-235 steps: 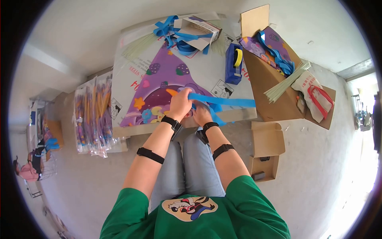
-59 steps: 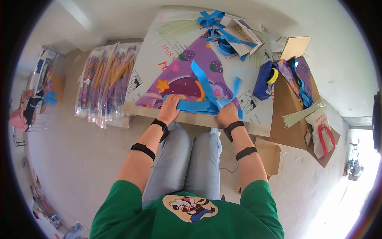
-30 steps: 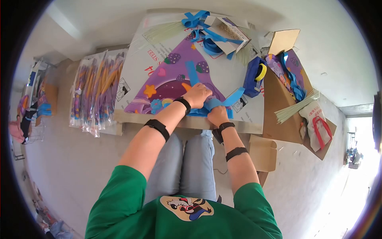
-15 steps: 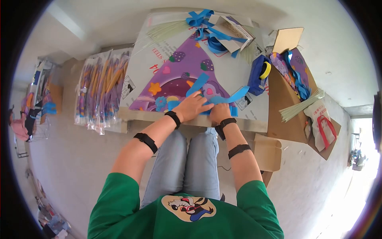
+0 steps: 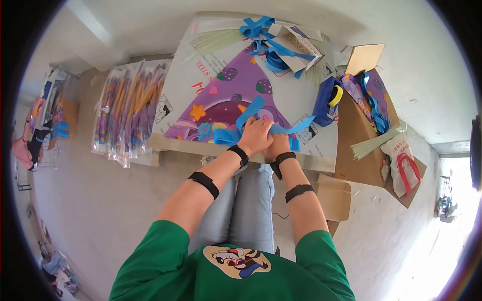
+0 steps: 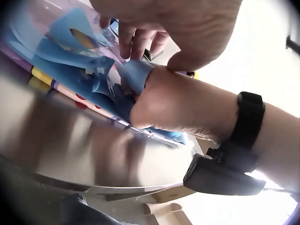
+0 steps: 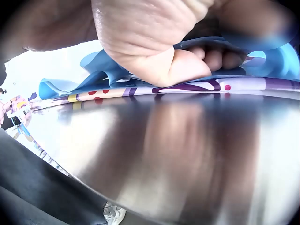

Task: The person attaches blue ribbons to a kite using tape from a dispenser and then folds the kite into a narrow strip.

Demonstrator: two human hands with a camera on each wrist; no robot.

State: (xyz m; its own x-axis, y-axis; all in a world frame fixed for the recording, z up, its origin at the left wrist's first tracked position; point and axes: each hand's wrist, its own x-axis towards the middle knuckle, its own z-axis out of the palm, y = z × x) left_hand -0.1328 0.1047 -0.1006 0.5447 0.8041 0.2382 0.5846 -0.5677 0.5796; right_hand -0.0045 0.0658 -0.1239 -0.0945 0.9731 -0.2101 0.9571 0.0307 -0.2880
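Observation:
A purple triangular kite (image 5: 221,95) with cartoon prints lies flat on the table, its wide edge toward me. Blue ribbon (image 5: 252,109) lies in folds along that edge, one strip pointing up over the kite and another off to the right. My right hand (image 5: 279,144) rests on the edge with fingers curled round the ribbon; a blue loop shows by its thumb in the left wrist view. My left hand (image 5: 255,136) reaches over beside it, fingers bent loosely and thumb apart in the left wrist view, overlapping the right hand in the head view.
Behind the kite lie an open white box (image 5: 297,46) and more blue ribbon. A blue tape dispenser (image 5: 326,103) stands at right, near a cardboard box (image 5: 359,158) bearing pale thin rods (image 5: 379,139). Bagged kites (image 5: 131,110) are stacked at left.
Two seconds ago my hands were apart at the kite's edge. The left has moved right, to beside the right hand, which stays on the ribbon. The ribbon strips have shifted.

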